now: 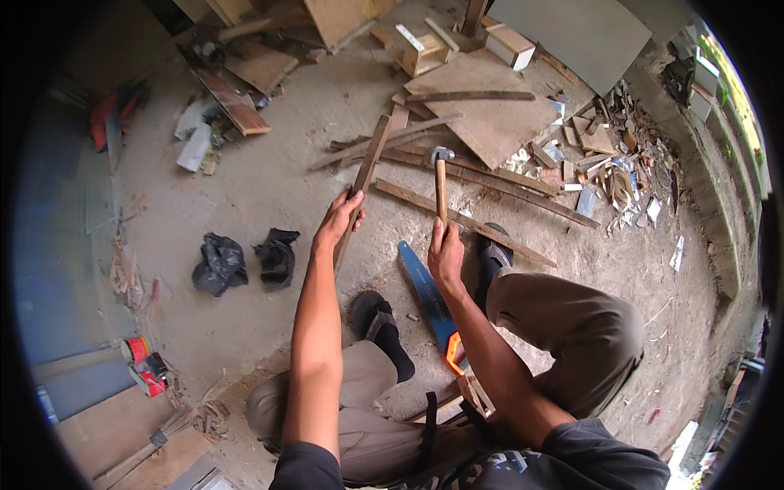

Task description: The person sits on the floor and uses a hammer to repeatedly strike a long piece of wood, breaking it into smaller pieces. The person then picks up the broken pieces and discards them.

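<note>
My left hand (340,216) is closed round a dark wooden strip (373,155), which slants up and away to the right. In my right hand (446,247) is a hammer (442,184), gripped by its wooden handle with the metal head pointing away from me. Beyond and beside the hammer, several long wooden strips (498,188) lie across the concrete floor. A handsaw (428,294) with a blue blade and orange handle rests on the floor between my feet, just below my right hand.
Two black plastic bags (220,265) lie left of my left arm. A square board (488,106) lies ahead, with scraps and rubble (604,155) to its right. Red cans (136,351) stand at the left, and a reddish plank (224,91) lies farther off.
</note>
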Motion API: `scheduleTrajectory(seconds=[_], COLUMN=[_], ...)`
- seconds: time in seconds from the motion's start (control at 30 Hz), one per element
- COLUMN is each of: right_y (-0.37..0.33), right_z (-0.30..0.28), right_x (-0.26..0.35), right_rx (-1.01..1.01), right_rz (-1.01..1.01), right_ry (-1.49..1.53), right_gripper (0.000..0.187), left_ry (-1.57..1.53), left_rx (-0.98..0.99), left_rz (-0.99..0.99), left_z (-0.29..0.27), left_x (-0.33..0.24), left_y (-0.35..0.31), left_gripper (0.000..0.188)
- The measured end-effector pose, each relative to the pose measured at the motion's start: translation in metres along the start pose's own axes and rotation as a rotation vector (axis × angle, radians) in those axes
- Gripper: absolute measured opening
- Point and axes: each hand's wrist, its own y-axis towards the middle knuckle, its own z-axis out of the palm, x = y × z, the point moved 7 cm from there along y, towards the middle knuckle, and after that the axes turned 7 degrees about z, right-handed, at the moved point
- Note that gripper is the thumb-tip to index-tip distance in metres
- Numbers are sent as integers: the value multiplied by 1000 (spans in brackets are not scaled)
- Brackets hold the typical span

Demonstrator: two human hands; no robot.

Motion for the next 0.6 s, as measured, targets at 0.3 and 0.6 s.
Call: scheduleTrajectory(seconds=[0.3, 0.6], right_y=[-68, -127], right_z=[-23, -95], right_x=[130, 141], right_rx=[218, 267], right_rz=[-204, -317], right_ry=[316, 318], right_gripper=[32, 31], left_ry=[109, 334], left_rx=[-147, -257], left_rz=[314, 533], left_z=[2, 40], left_x=[-124, -164], left_y=[-105, -169], left_gripper=[39, 36])
